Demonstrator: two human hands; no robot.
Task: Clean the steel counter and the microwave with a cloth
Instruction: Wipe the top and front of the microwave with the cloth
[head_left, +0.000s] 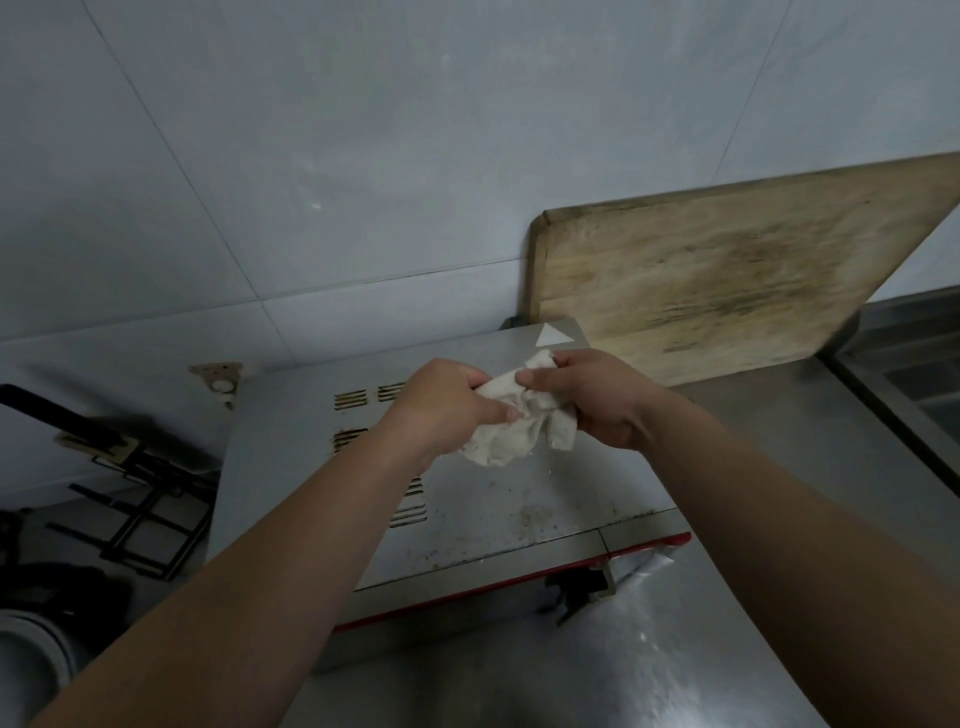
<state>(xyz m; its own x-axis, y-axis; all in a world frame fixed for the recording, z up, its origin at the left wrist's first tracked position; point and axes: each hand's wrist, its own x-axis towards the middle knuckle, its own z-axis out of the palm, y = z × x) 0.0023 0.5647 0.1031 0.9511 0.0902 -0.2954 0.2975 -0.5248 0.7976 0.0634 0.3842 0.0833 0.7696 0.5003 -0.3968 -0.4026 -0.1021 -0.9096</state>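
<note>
Both hands hold a crumpled off-white cloth (519, 415) above the top panel of the microwave (498, 499). The left hand (447, 405) grips the cloth's left portion with curled fingers; the right hand (592, 400) pinches its upper right edge. The microwave stands on the steel counter (675, 654). A worn wooden cutting board (727, 280) leans against the tiled wall (363, 156) just behind the microwave.

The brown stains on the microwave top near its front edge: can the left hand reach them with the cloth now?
Probably yes: the left hand holds the cloth just above the microwave, and nothing lies between.
</note>
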